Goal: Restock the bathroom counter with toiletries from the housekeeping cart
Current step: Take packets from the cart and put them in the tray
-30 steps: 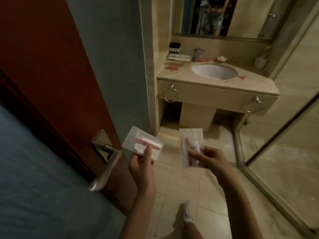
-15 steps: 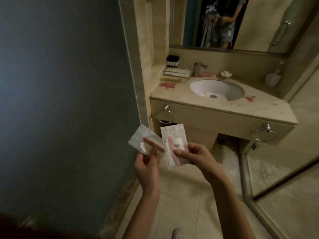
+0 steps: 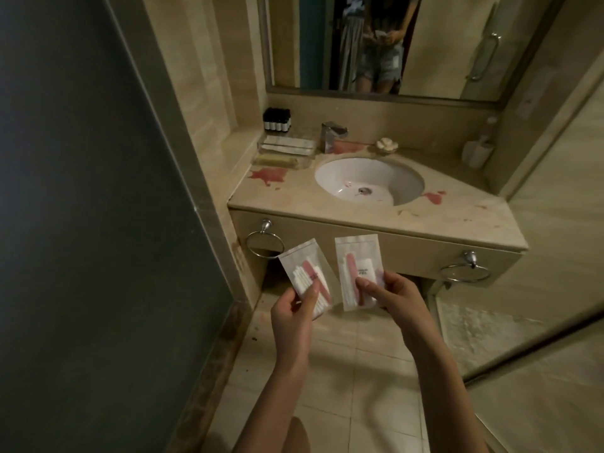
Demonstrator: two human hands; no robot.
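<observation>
1. At the back-left corner of the desk point(image 3: 457, 223) stands a clear tray point(image 3: 287, 148) of flat wrapped items. A row of small dark-capped bottles point(image 3: 277, 119) sits behind it.
2. The left hand point(image 3: 294, 315) has thumb and fingers pinched on the lower end of the left packet point(image 3: 302, 273). This is a sealed pouch, tilted to the left, showing white sticks and a pink strip.
3. The right packet point(image 3: 358, 266) is held nearly upright just beside the first, with a gap between them. Its contents look alike, plus a small white labelled item.
4. The right hand point(image 3: 395, 295) is clamped on that packet's lower half, thumb on the front face.
5. Both packets are in the air over the floor tiles, in front of and below the desk's front edge. Neither touches the desk.
6. Red stains point(image 3: 268, 176) lie left of the basin point(image 3: 369, 181), between the tray and the front edge.
7. Judgement: this is the carrying step, and delivery has not yet been made.
8. Next move, as judged: close on the desk and reach over the front edge towards the tray. Lay each packet flat there, keeping clear of the stains and the basin.
</observation>
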